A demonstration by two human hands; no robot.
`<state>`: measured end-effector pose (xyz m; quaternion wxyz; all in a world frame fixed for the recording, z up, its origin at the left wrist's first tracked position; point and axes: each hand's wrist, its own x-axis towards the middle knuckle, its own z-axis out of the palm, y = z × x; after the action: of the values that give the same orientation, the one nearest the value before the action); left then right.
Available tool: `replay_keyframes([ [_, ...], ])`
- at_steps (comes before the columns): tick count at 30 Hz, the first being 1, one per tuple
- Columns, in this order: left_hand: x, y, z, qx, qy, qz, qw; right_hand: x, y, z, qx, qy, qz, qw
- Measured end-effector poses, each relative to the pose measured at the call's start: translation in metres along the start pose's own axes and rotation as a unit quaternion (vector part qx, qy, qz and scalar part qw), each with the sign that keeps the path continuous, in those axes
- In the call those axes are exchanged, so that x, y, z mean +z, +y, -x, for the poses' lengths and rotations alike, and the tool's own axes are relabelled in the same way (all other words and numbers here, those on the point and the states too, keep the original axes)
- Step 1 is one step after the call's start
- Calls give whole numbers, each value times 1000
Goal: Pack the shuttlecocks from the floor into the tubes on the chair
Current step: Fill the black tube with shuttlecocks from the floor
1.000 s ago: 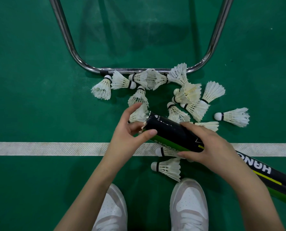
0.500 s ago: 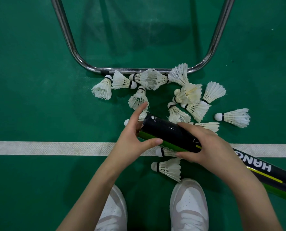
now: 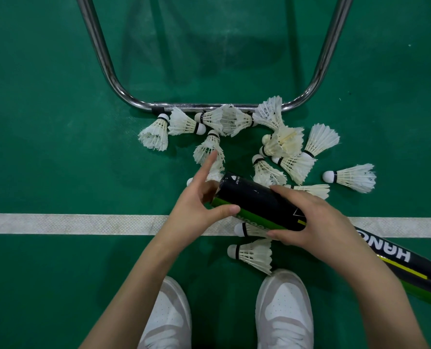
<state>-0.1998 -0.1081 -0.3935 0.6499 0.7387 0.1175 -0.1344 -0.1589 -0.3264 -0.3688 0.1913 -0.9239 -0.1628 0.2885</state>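
A long black and green tube lies slanted above the floor, its mouth pointing up-left. My right hand grips its barrel from above. My left hand is at the mouth: the thumb presses the tube's side, the middle fingers curl over the opening and the index finger sticks out. Whatever is inside the mouth is hidden. Several white feather shuttlecocks lie scattered on the green floor beyond the tube. Two more shuttlecocks lie under my right hand near my shoes.
The chrome chair frame curves across the floor just behind the pile, with some shuttlecocks touching it. A white court line runs left to right under my hands. My white shoes stand at the bottom.
The shuttlecock feathers seen at the tube's mouth a second ago have gone out of sight. My left hand has closed in over the mouth and the tube has shifted slightly up-left.
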Motion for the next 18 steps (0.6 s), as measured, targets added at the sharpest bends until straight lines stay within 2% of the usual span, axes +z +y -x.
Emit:
replay_keyframes([
  [7, -24, -8, -10, 20, 76, -29, 996, -3, 15, 1, 25, 16, -15, 999],
  [10, -23, -18, -23, 38, 61, -69, 995, -2, 16, 1, 27, 21, -13, 999],
  [14, -18, -31, -41, 22, 27, -124, 992, 0, 16, 1, 27, 26, -19, 999],
  [18, -19, -39, -47, 11, 43, -140, 989, 0, 16, 2, 28, 22, -23, 999],
])
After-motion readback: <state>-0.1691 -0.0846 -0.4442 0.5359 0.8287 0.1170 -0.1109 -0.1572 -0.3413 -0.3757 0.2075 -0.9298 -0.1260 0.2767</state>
